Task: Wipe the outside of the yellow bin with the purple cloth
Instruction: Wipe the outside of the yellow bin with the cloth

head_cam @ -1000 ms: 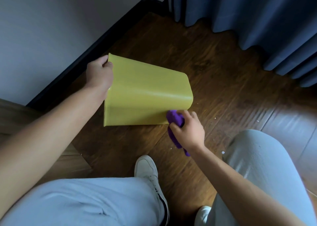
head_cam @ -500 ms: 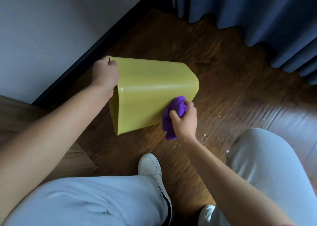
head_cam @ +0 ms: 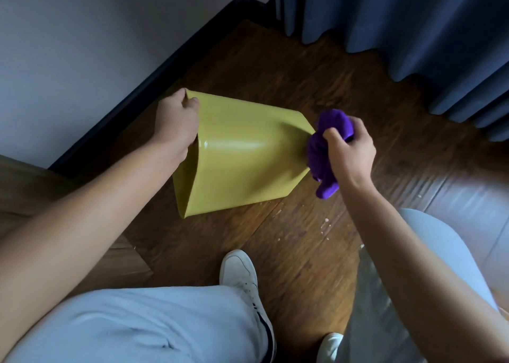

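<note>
Head view: the smooth, glossy yellow bin (head_cam: 242, 158), tapered with rounded corners, is tipped on its side above the wood-plank floor (head_cam: 303, 252). The left hand (head_cam: 176, 125) grips its rim; the right hand (head_cam: 349, 153) clutches the bunched purple cloth (head_cam: 322, 153), which has moved from the side wall to what seems the bin's base.

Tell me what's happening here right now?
A person is cleaning a yellow bin tipped on its side above the wooden floor. The left hand grips the bin's rim, while the right hand holds a bunched purple cloth against the bin's bottom end.
</note>
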{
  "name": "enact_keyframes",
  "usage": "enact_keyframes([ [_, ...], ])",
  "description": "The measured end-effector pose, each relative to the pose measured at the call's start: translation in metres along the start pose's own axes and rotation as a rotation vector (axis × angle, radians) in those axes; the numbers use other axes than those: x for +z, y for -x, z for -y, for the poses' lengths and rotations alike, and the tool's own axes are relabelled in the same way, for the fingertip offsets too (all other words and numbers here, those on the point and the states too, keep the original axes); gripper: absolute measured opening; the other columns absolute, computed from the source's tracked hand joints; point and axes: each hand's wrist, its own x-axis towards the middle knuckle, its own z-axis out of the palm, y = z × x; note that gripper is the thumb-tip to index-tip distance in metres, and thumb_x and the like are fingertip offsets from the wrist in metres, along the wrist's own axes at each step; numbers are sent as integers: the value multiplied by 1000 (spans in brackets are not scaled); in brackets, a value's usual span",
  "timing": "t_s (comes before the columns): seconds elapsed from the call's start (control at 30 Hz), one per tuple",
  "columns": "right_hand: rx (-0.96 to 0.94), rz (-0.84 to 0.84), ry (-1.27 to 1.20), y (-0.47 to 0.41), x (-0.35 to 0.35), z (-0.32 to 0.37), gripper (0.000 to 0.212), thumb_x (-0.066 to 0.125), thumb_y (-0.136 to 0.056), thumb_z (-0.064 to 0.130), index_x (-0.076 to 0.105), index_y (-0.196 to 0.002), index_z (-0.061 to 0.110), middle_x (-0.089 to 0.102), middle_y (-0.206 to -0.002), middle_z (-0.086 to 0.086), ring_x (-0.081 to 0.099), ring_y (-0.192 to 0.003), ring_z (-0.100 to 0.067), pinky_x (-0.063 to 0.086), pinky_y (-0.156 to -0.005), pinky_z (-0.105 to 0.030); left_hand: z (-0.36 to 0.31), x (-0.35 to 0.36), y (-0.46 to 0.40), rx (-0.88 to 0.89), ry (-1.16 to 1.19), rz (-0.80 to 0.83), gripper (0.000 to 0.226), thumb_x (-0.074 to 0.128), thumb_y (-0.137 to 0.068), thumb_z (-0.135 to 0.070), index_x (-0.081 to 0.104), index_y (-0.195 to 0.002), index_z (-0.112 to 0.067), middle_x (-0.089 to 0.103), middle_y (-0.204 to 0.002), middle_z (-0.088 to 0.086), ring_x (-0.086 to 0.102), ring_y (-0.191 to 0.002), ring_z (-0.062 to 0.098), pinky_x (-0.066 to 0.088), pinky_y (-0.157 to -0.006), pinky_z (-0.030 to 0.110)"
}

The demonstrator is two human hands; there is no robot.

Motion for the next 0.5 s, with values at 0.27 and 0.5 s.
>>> enact_keyframes([
  [0.27, -239, 178, 157, 0, 19, 32, 55, 58, -99, 49, 42, -152, 45, 55, -145, 5, 54, -126, -14, 43, -98, -29, -27, 34, 54, 346, -283, 177, 59, 48, -107, -34, 27, -161, -30, 62, -78, 0, 55, -56, 8, 41, -42, 18],
  [0.5, -421, 208, 544, -20, 15, 77, 46, 42, -100, 66, 56, -140, 48, 69, -118, 5, 63, -98, -18, 47, -71, -29, -31, 40, 83, 651, -415, 321, 54, 52, -107, -25, 36, -158, -22, 40, -48, -5, 40, -43, 11, 24, -41, 26],
])
